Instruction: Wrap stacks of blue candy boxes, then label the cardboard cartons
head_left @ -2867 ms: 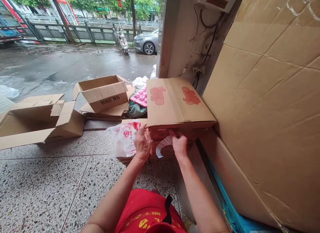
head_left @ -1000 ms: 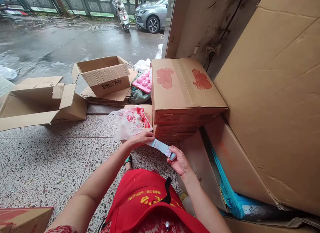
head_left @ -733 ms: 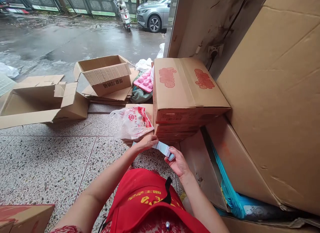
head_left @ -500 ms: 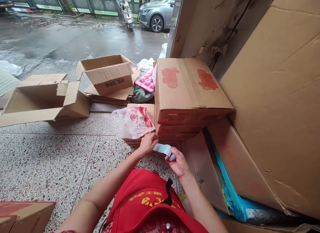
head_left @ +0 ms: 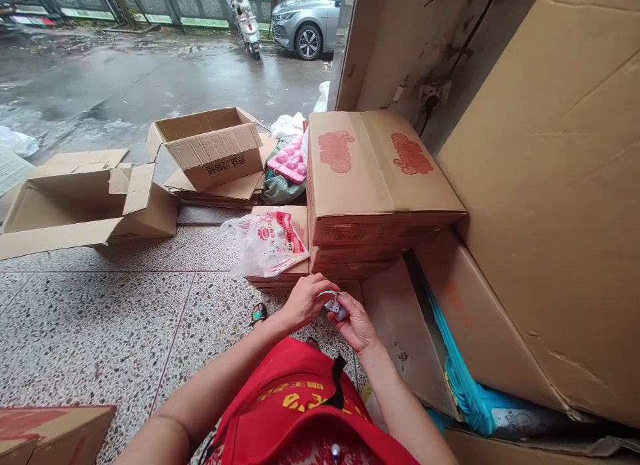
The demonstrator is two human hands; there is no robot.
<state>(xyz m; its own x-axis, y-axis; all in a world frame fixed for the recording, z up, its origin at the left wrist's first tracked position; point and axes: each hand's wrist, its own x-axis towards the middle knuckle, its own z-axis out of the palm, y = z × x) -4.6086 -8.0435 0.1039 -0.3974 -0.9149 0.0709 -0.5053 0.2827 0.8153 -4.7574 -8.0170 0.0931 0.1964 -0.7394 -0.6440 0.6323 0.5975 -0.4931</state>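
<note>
Between my two hands is a small roll of pale blue label paper (head_left: 336, 306) with printing on it. My right hand (head_left: 356, 324) grips the roll between thumb and fingers. My left hand (head_left: 306, 300) pinches the loose end of the strip, which curves over close to the roll. A white plastic bag (head_left: 267, 242) with red print lies just beyond my left hand on a low cardboard box (head_left: 280, 282).
Sealed cartons (head_left: 380, 172) are stacked ahead, and a tall carton (head_left: 550, 185) leans at the right. Open boxes (head_left: 215, 152) stand at the doorway. Blue packaging (head_left: 470, 385) sits low on the right. The speckled tile floor (head_left: 125, 312) stretches left; a sandalled foot (head_left: 259, 314) shows below.
My left hand has moved right and closer to my right hand. The strip, stretched out between them before, is now short and bent. The view has shifted slightly.
</note>
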